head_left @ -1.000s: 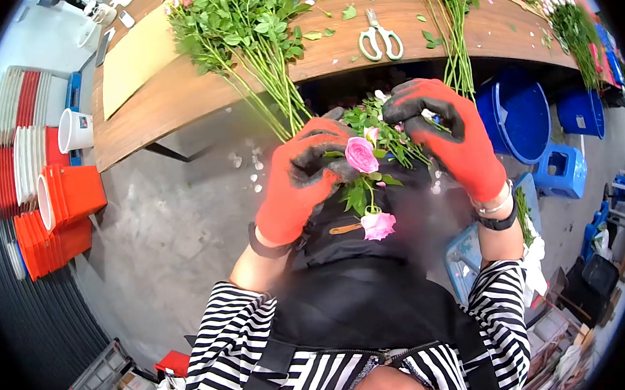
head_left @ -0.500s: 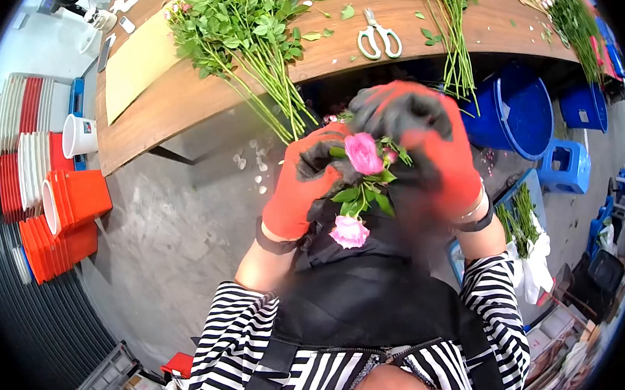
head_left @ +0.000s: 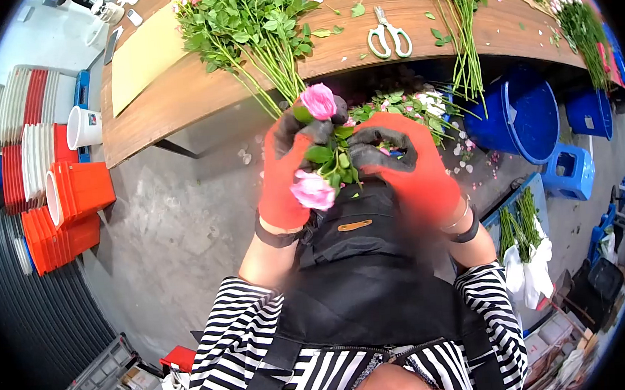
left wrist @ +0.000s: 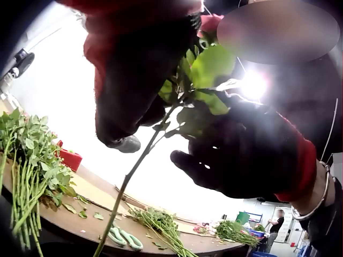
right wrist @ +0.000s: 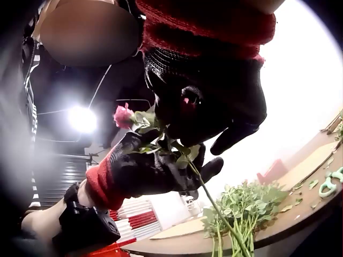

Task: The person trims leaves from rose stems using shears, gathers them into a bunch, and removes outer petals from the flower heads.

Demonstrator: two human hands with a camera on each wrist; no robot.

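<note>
My gloved left hand (head_left: pixel 287 169) grips a rose stem, with one pink rose (head_left: pixel 319 102) above the fingers and another pink bloom (head_left: pixel 313 190) hanging lower. Beside it, my gloved right hand (head_left: pixel 410 160) curls its thumb and fingers at the leaves (head_left: pixel 335 158), tips partly hidden. In the left wrist view the bare lower stem (left wrist: pixel 124 184) slants down between my left hand (left wrist: pixel 136 75) and right hand (left wrist: pixel 244 152). The right wrist view has my right hand (right wrist: pixel 206 99) over the leaves, with my left hand (right wrist: pixel 147 171) below.
The wooden table (head_left: pixel 332 59) bears leafy stems (head_left: pixel 264 24), scissors (head_left: pixel 388 34) and a second bunch (head_left: pixel 464 25). Beneath its edge lie loose trimmings (head_left: pixel 422 107). Blue tubs (head_left: pixel 521 119) and a blue stool (head_left: pixel 568 170) stand right; red bins (head_left: pixel 84 189) stand left.
The left hand and upper rose have moved up and left, and the lower bloom has swung left. The right hand has come down from above to beside the leaves.
</note>
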